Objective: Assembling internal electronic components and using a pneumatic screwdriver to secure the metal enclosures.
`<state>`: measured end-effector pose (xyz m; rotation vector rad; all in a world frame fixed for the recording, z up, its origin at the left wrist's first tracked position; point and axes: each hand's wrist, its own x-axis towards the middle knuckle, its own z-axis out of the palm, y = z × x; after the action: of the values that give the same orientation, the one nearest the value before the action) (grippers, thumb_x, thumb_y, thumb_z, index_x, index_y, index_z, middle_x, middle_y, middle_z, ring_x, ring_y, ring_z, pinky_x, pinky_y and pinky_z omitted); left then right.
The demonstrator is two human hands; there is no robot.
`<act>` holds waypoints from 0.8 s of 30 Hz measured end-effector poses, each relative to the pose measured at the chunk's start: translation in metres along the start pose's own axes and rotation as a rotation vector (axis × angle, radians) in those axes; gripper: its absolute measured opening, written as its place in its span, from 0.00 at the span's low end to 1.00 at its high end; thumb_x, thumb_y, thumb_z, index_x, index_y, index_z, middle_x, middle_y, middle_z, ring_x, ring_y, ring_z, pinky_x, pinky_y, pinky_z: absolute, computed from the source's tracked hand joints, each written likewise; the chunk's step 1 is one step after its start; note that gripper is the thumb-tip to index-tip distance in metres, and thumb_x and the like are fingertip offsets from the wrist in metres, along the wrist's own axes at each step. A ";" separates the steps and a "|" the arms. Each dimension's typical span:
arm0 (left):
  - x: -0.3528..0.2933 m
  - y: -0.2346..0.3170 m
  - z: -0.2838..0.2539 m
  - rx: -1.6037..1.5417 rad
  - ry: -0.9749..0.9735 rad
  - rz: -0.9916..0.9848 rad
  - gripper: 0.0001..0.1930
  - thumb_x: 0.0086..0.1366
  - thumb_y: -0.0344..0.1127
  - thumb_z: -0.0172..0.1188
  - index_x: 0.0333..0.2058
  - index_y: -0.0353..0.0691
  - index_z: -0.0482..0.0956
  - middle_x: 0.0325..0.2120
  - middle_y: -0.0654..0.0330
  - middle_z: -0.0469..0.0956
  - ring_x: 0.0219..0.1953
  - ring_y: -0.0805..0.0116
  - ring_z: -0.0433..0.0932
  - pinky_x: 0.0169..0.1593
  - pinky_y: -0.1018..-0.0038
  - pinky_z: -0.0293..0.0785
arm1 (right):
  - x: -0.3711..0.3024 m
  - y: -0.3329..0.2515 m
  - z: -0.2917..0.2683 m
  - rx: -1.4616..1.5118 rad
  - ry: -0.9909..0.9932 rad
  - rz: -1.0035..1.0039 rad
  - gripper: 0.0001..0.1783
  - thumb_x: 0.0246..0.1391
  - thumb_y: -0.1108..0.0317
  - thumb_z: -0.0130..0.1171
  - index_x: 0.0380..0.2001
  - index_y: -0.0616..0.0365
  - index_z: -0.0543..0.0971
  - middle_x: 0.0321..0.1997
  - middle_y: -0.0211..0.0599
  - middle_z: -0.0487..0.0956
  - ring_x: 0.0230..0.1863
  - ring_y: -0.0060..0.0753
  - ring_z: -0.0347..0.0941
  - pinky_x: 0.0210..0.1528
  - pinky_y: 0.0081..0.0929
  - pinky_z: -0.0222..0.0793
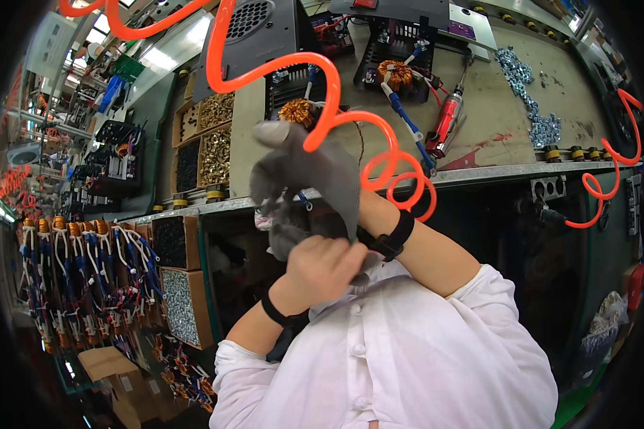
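Observation:
A grey work glove [340, 175] covers my right hand [304, 175], raised in front of my chest near the bench edge. Motion smears its fingers, so their exact pose is unclear. My bare left hand [325, 268] is closed, its fingers gripping the grey glove material near my right wrist. Black bands circle both wrists. Just beyond the glove, a copper-wound toroid coil [295, 111] sits by a black finned part. An orange coiled air hose [329, 93] hangs down in front of the gloved hand.
On the bench [494, 121] lie a red power screwdriver [447, 121], a second coil [395, 74] with blue cables and loose silver screws [529, 100]. A grey vented housing [257, 43] stands at the back. Left are brass-part bins [216, 156] and hanging wired coils [89, 272].

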<state>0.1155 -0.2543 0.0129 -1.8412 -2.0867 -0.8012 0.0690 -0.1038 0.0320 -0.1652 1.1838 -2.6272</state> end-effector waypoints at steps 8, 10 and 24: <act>0.025 -0.005 -0.045 0.339 0.180 -0.327 0.14 0.52 0.31 0.68 0.36 0.35 0.75 0.22 0.57 0.72 0.15 0.63 0.71 0.20 0.73 0.67 | 0.026 0.026 0.027 -1.733 0.285 -0.705 0.13 0.48 0.60 0.55 0.33 0.56 0.79 0.35 0.41 0.79 0.40 0.38 0.75 0.44 0.35 0.68; 0.023 0.002 -0.051 0.350 0.123 -0.387 0.13 0.52 0.29 0.68 0.35 0.35 0.75 0.22 0.57 0.73 0.17 0.61 0.73 0.20 0.72 0.68 | 0.031 0.012 0.036 -1.832 0.156 -0.423 0.13 0.48 0.58 0.57 0.34 0.54 0.79 0.34 0.40 0.79 0.40 0.39 0.73 0.43 0.35 0.68; 0.011 0.014 -0.051 -0.830 0.019 -0.807 0.08 0.55 0.24 0.65 0.34 0.33 0.79 0.21 0.68 0.77 0.21 0.84 0.71 0.24 0.82 0.67 | 0.030 0.039 0.040 -1.424 -0.008 -0.689 0.36 0.46 0.50 0.63 0.57 0.56 0.69 0.48 0.49 0.74 0.51 0.48 0.68 0.53 0.40 0.63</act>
<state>0.1182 -0.2723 0.0643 -1.1280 -2.7357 -2.1076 0.0560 -0.1655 0.0296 -0.9247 3.1213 -1.5266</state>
